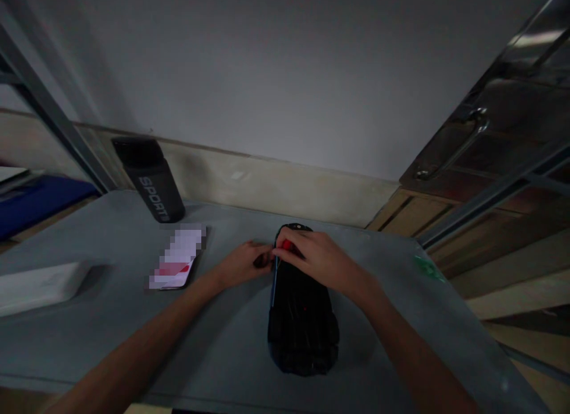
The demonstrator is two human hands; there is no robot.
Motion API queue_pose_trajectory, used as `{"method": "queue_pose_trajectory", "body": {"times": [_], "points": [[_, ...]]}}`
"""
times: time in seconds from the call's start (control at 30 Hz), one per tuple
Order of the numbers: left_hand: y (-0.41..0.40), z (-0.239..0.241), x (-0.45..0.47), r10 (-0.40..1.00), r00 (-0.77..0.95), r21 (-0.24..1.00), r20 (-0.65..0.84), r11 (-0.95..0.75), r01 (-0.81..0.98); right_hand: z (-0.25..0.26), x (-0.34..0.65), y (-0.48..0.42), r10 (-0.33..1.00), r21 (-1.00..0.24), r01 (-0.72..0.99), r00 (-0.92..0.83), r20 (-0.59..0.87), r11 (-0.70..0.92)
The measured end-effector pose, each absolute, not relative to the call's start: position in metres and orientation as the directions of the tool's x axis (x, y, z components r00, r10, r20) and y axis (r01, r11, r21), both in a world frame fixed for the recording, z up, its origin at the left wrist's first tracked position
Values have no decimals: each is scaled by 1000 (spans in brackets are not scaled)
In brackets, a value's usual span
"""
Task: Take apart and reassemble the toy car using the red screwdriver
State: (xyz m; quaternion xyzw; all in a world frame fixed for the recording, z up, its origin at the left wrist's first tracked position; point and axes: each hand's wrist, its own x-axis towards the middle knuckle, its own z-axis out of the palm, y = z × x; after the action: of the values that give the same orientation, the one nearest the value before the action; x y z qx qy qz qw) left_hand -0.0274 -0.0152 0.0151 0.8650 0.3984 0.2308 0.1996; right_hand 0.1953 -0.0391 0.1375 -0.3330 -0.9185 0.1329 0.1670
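A black oblong device (303, 319) lies lengthwise on the grey table (111, 319) in front of me. My right hand (318, 256) rests over its far end, fingers pinched round a small red-tipped tool (287, 245) with a thin blue shaft (273, 283) running down the device's left side. My left hand (243, 262) is beside the device's far left edge, fingers curled on a small dark part (262, 261) that I cannot make out.
A dark bottle marked SPORTS (151, 179) stands at the back left. A small card or packet (178, 256) lies near it, and a white box (38, 286) sits at the left edge. A green scrap (427, 266) lies at the right.
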Motion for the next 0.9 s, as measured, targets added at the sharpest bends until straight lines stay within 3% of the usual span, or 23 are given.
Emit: {"method": "queue_pose_trajectory", "body": {"times": [0.47, 0.7, 0.77, 0.9], "points": [[-14, 17, -28, 777, 591, 549, 217, -598, 584, 150, 200, -46, 682, -280, 633, -721, 124, 721], [-16, 19, -28, 788, 582, 554, 199, -581, 597, 136, 190, -50, 730, -89, 728, -659, 180, 680], [-15, 18, -28, 790, 581, 553, 198, -579, 599, 133, 190, -48, 720, -103, 716, -667, 193, 691], [-16, 19, -27, 788, 583, 556, 195, -579, 597, 132, 195, -47, 676, -245, 631, -698, 236, 736]]}}
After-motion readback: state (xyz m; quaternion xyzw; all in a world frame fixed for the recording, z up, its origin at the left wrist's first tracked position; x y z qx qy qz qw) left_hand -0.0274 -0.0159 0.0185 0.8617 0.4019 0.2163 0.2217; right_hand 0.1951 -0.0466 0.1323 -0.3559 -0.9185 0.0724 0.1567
